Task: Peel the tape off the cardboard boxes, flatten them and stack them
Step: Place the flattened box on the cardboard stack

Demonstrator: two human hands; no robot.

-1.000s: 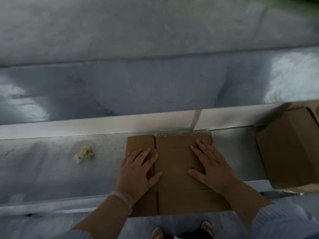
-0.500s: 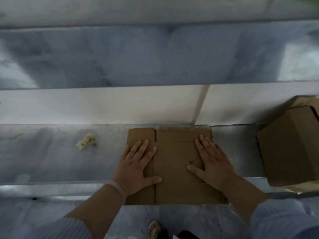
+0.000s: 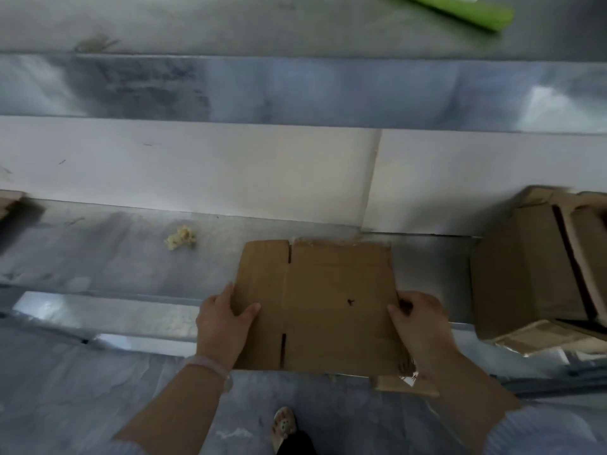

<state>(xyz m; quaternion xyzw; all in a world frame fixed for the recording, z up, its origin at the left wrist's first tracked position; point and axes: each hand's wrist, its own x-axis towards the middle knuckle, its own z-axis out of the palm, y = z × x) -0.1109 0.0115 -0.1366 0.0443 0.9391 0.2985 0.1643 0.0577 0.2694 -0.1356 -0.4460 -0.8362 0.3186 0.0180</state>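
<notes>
A flattened brown cardboard box (image 3: 325,300) lies on the metal ledge in front of me, its near part hanging over the ledge's front edge. My left hand (image 3: 225,320) grips its left edge, thumb on top and fingers under. My right hand (image 3: 422,318) grips the right edge the same way. To the right stands an unflattened cardboard box (image 3: 532,274) with tape on its lower flaps. A corner of more cardboard (image 3: 10,200) shows at the far left edge.
A crumpled ball of tape (image 3: 180,238) lies on the metal ledge (image 3: 108,257) to the left. A white wall panel (image 3: 197,169) rises behind the ledge. A green object (image 3: 460,9) lies on the upper shelf. A foot (image 3: 284,421) shows on the floor below.
Both hands slid from pressing flat on top of the cardboard outward to its left and right edges and now grip them. The view tilted, showing more shelf and floor.
</notes>
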